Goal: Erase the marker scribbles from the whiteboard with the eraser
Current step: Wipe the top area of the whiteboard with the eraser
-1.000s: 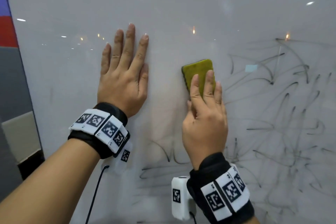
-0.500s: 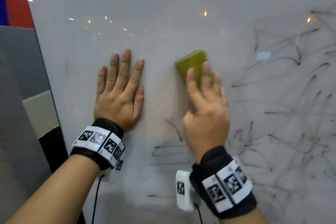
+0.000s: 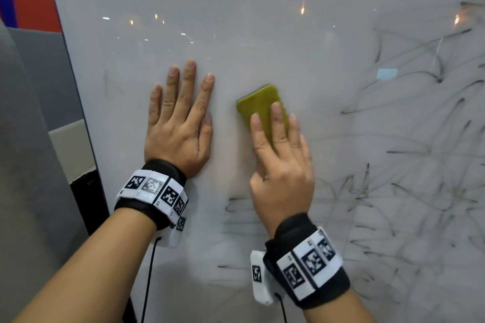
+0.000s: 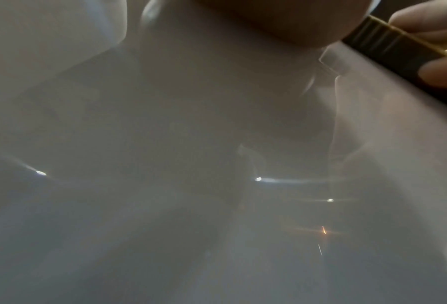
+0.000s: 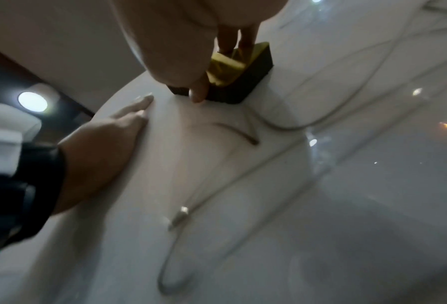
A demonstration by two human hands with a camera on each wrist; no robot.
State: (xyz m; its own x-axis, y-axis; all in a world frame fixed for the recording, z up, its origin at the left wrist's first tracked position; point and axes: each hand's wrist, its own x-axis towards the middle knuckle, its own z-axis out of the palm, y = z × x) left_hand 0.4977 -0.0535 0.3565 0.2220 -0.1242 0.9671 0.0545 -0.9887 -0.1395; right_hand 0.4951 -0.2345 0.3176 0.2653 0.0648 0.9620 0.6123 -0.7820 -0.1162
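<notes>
Glossy whiteboard [image 3: 262, 34] fills nearly the whole head view, with ceiling lights mirrored in it. On it, a little right of centre, sits the eraser [image 3: 258, 105], yellow-green on top with a dark pad beneath, the pad flat against the board in the right wrist view [image 5: 233, 90]. The right hand [image 3: 282, 170] grips it: three fingers [image 3: 277, 123] lie along the yellow top, and the thumb [image 5: 197, 92] curls down against the dark side, so the eraser is pinched between them. From the left wrist view only its dark edge [image 4: 388, 43] shows, with fingertips beside it.

Black scribbles [image 3: 409, 178] cover the board to the right of the eraser and below the right hand; the nearest strokes run just under the wrist. Board above and left of the eraser looks wiped, faintly smudged.

Just left of the eraser, apart from it, the left hand [image 3: 178, 134] lies flat on the board, fingers straight and slightly spread. Both wrists wear black bands [image 3: 154, 191] with square-coded tags.
</notes>
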